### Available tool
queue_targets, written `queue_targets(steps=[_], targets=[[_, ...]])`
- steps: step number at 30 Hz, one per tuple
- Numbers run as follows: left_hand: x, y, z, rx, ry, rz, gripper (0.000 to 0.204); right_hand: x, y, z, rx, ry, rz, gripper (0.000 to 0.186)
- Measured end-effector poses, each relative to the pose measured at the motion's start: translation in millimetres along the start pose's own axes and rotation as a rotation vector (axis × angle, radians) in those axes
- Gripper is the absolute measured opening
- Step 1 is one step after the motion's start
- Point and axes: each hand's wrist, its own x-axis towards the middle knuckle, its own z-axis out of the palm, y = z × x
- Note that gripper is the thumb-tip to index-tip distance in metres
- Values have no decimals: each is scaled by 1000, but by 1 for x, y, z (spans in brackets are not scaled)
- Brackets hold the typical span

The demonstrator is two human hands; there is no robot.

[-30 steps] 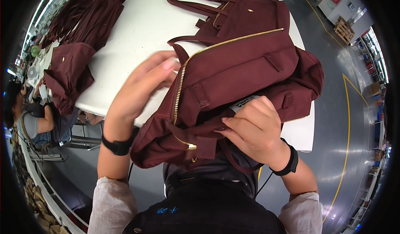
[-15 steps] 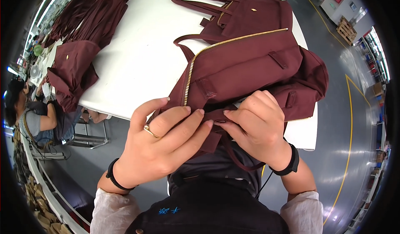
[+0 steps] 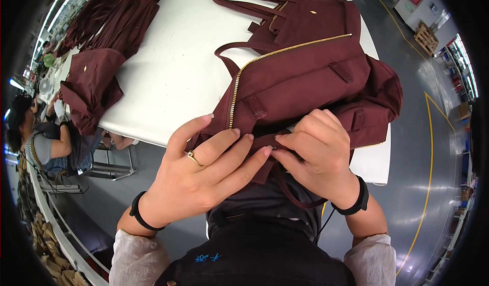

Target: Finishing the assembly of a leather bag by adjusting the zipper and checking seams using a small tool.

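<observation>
A maroon fabric bag [image 3: 300, 90] lies on its side at the near edge of the table, its gold zipper [image 3: 233, 95] curving along the opening. My left hand [image 3: 196, 179], with a ring on one finger, grips the near end of the bag, fingertips pressed on the cloth. Close beside it, my right hand [image 3: 323, 156] pinches a maroon strip at the bag's near edge between thumb and forefinger. A small dark slot-like detail shows between the two hands; what it is cannot be made out. A thin maroon strap [image 3: 300, 203] loops down below my right hand.
More maroon bags [image 3: 326, 18] lie behind on the white table [image 3: 168, 67]. Maroon pieces [image 3: 94, 82] are heaped along its left side. A person [image 3: 46, 138] sits at the far left near a metal stool [image 3: 109, 169]. A wooden pallet [image 3: 426, 37] stands far right.
My left hand has shifted slightly to the right, its fingertips sliding closer to my right thumb. The right hand keeps its pinch almost in place.
</observation>
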Motion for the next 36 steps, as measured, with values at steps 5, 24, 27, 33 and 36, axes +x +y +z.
queue_targets(steps=[5, 24, 27, 33, 36], targets=[[3, 1, 2, -48, -24, -32, 37, 0, 0, 4, -2, 37, -10, 25], [5, 1, 8, -73, -170, -191, 57, 13, 21, -23, -92, -117, 13, 35], [4, 1, 10, -90, -160, -204, 55, 13, 53, -61, -239, -156, 62, 37], [6, 8, 17, -86, -84, -244, 51, 0, 63, -65, -227, -280, 152, 36], [7, 19, 18, -114, -9, -252, 48, -6, 59, -55, -213, -194, 127, 32]])
